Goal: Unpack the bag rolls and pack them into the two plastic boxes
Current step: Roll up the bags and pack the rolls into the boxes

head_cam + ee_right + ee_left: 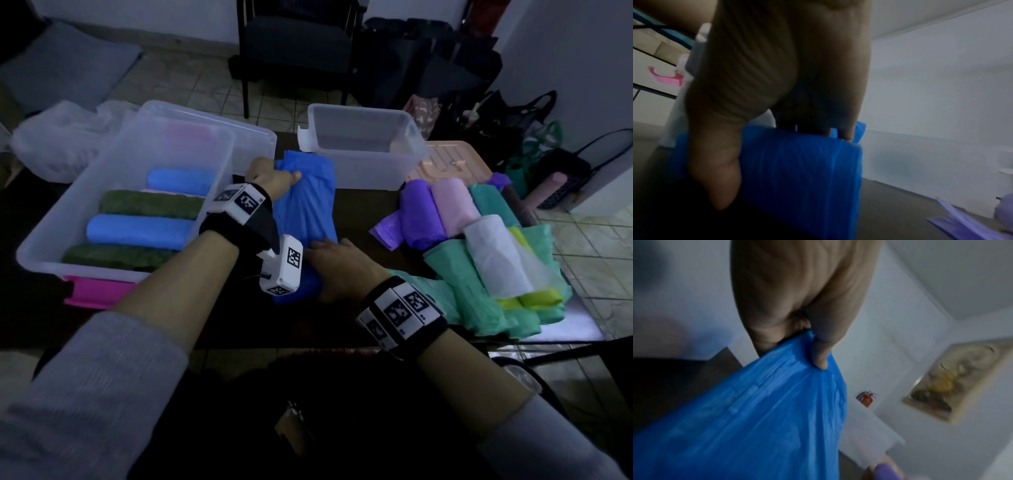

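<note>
1. Progress first: I count four rolls [137,229] already lying side by side in the big box [44,250] at the left edge of the surface [359,212], two blue and two dark green, with something pale pink partly hidden beneath them.
2. My left hand [270,178] pinches the far end of the loose blue bag strip [305,209], thumb on top of the plastic; the left wrist view shows the thumb [820,356] pressing the sheet against curled fingers.
3. My right hand [339,267] is clasped round the blue roll [797,175] at the near edge of the surface, thumb on one side and fingers over the top. The strip runs from that roll away to my left hand, between the two boxes.
4. I judge this roll is being tidied or rewound before it is packed, but I cannot be sure which.
5. The small box [363,150] at the far edge holds nothing that I can see, so the second half of the packing has not begun.
6. Still to go: the pile of rolls [479,246] at the right edge, purple, pink, green, white and yellow, several with loose tails.
7. A peach lid [448,164] lies behind that pile, beside the small box.
</note>
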